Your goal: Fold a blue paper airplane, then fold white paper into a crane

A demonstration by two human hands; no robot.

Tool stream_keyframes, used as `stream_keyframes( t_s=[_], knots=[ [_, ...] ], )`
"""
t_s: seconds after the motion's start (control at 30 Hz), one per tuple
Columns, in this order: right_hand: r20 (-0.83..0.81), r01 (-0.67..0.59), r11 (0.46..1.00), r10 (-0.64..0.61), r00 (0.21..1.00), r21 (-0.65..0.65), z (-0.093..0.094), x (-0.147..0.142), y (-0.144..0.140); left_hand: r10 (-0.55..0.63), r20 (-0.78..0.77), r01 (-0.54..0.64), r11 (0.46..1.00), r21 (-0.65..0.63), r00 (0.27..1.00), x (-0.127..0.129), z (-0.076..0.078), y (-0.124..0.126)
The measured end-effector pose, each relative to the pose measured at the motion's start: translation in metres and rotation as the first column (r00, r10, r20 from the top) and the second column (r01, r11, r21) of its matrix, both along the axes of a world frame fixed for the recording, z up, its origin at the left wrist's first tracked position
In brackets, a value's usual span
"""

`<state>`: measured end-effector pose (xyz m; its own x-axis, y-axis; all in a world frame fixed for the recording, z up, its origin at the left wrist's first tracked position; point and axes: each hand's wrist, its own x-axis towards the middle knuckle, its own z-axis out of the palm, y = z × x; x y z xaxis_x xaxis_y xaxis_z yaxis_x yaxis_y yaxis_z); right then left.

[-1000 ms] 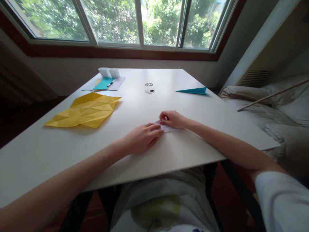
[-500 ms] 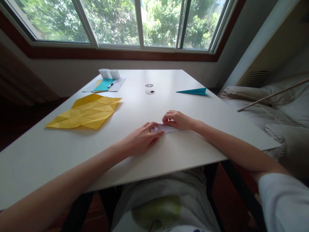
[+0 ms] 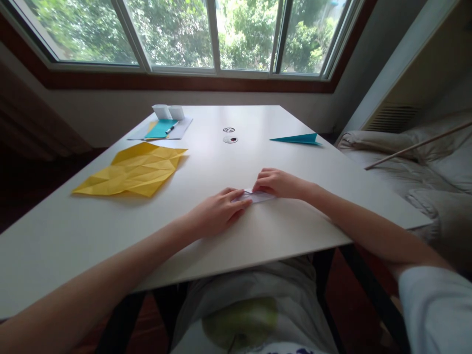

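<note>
A small folded piece of white paper (image 3: pixel 262 196) lies on the white table near its front edge, between my two hands. From the left, my left hand (image 3: pixel 217 210) holds it down, thumb on the near side and fingers over the left end, with a bit of paper showing between them. My right hand (image 3: pixel 278 183) is closed, its fingertips bent down and pinching at the paper's far edge. Part of the paper is hidden under the fingers of both hands.
A creased yellow sheet (image 3: pixel 136 169) lies to the left. A blue paper plane (image 3: pixel 297 139) rests at the back right. Two round discs (image 3: pixel 230 139) sit mid-table. Far left are a teal sheet (image 3: pixel 160 129), a pen (image 3: pixel 171 128) and white folded paper shapes (image 3: pixel 161 112).
My right hand has shifted slightly right along the paper, and its fingers have come down closer together on it. The left hand's fingers have flattened a little, staying in place.
</note>
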<state>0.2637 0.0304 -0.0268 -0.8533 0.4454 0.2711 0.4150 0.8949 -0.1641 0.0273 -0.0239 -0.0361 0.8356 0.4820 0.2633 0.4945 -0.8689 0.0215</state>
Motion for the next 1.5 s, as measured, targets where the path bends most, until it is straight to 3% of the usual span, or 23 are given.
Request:
stream_keyframes(
  t_s=[0.33, 0.73, 1.17, 1.5],
  knots=[
    [0.118, -0.046, 0.983, 0.024, 0.993, 0.181, 0.003, -0.001, -0.006, 0.025, -0.008, -0.025, 1.000, -0.006, 1.000, 0.001, 0.001, -0.002],
    [-0.008, -0.079, 0.965, 0.084, 0.996, 0.251, -0.004, -0.001, -0.004, -0.004, -0.027, 0.005, 0.999, 0.054, 1.000, 0.002, 0.002, -0.002],
    [0.046, -0.129, 0.913, 0.120, 0.992, 0.388, -0.008, -0.001, -0.005, 0.012, -0.028, -0.012, 1.000, 0.028, 1.000, 0.000, 0.001, -0.003],
    [0.071, -0.114, 0.938, 0.095, 0.993, 0.327, -0.004, -0.003, -0.007, 0.035, -0.094, -0.032, 0.999, 0.030, 0.995, -0.002, 0.005, 0.000]
  ],
)
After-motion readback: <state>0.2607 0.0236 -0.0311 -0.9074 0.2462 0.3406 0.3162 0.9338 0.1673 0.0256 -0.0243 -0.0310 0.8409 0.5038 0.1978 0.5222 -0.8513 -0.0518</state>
